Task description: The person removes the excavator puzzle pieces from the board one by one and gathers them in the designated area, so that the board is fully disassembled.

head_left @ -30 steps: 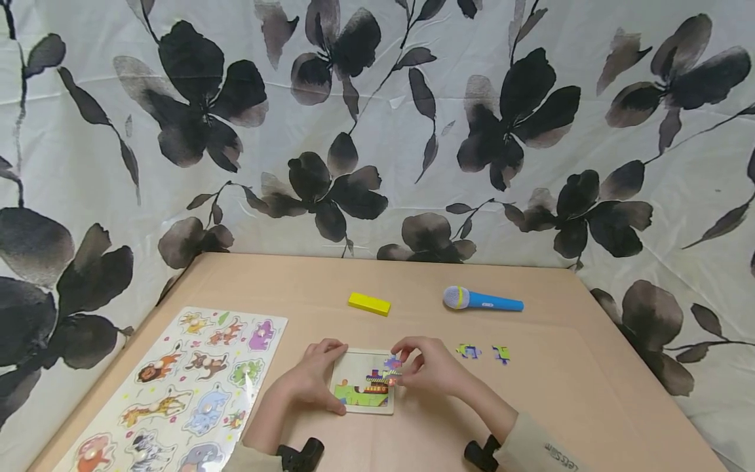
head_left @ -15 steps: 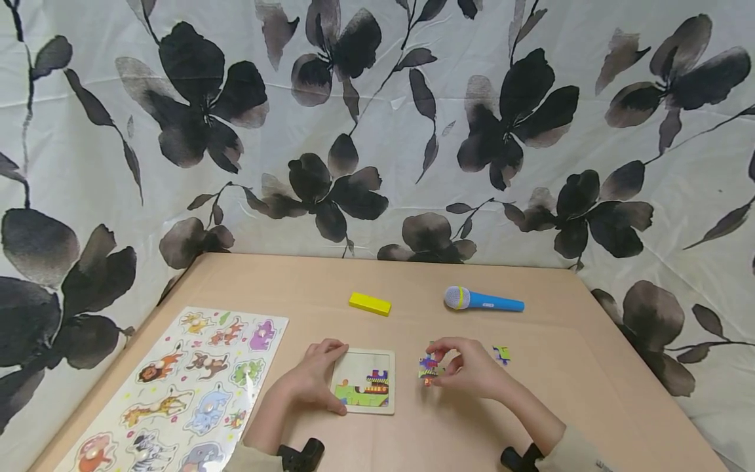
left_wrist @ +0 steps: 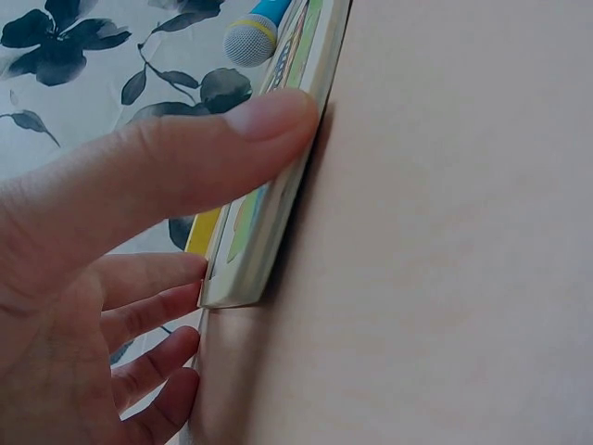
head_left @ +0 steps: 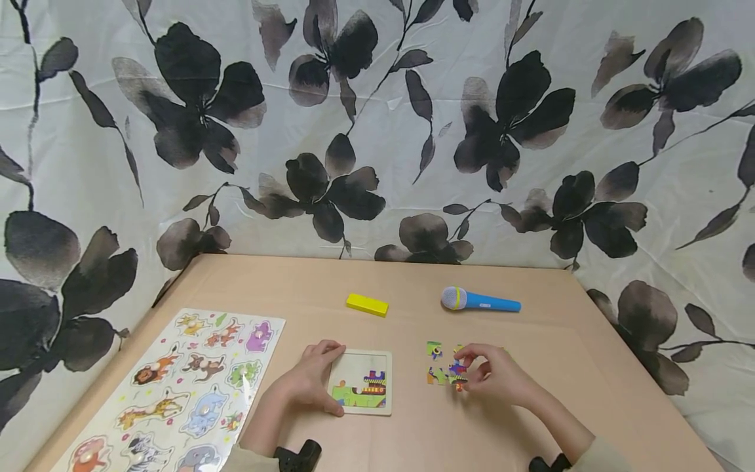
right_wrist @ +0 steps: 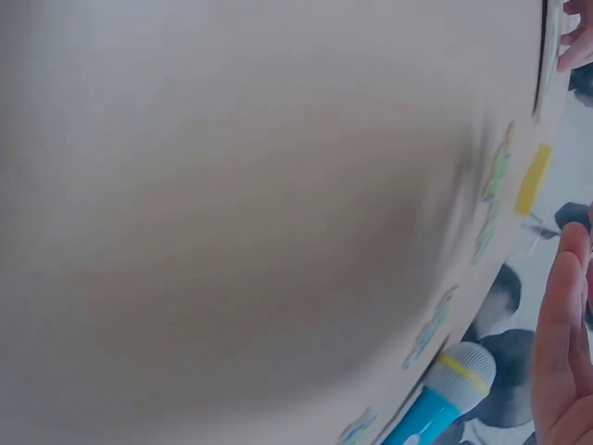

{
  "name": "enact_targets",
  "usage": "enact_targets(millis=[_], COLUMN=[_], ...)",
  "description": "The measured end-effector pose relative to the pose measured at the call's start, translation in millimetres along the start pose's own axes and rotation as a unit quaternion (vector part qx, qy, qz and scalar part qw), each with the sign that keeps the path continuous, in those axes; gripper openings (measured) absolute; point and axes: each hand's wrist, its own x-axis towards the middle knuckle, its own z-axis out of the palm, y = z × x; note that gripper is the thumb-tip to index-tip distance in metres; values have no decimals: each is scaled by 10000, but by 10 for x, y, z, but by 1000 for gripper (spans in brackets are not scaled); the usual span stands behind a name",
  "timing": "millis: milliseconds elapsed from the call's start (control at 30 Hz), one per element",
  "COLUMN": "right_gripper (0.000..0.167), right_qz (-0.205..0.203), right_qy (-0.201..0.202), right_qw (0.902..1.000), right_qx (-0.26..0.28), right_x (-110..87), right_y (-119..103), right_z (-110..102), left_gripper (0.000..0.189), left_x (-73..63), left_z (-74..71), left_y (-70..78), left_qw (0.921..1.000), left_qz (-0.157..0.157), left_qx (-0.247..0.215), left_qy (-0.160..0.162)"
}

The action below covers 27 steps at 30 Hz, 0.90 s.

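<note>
My left hand (head_left: 308, 379) grips the left side of a small framed jigsaw puzzle (head_left: 358, 363), thumb at the near edge and index finger at the far corner. The thumb (left_wrist: 250, 134) lies across the frame's edge in the left wrist view. Joined green and red-and-yellow pieces fill the lower part of the puzzle. To its right, my right hand (head_left: 494, 377) pinches a purple-and-red jigsaw piece (head_left: 457, 372) between thumb and fingers. Just left of it lie a green-and-yellow piece (head_left: 434, 349) and a green-and-orange piece (head_left: 436, 376). Other pieces are partly hidden by the hand.
A yellow block (head_left: 367, 305) and a blue toy microphone (head_left: 480, 300) lie toward the table's back. At left is a large animal puzzle board (head_left: 265, 360). Loose pieces (right_wrist: 431, 324) line up near the microphone in the right wrist view. A floral cloth hangs behind.
My right hand has carried the purple-and-red piece from the puzzle's right edge away to the right, uncovering two loose pieces. My left hand stays on the frame.
</note>
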Motion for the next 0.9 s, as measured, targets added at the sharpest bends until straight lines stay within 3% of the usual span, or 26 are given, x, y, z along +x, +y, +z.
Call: enact_targets(millis=[333, 900], right_gripper=[43, 36], right_qz=[123, 235], right_qy=[-48, -277], right_qw=[9999, 9942], right_qx=[-63, -1010], right_x=[-47, 6], right_y=[169, 323], right_z=[-79, -128], left_gripper=[106, 105], left_x=[-18, -12], left_z=[6, -6], left_y=[9, 32], left_qw=[10000, 10000], left_qz=[1, -72], left_qx=[-22, -43], left_qy=[-5, 0])
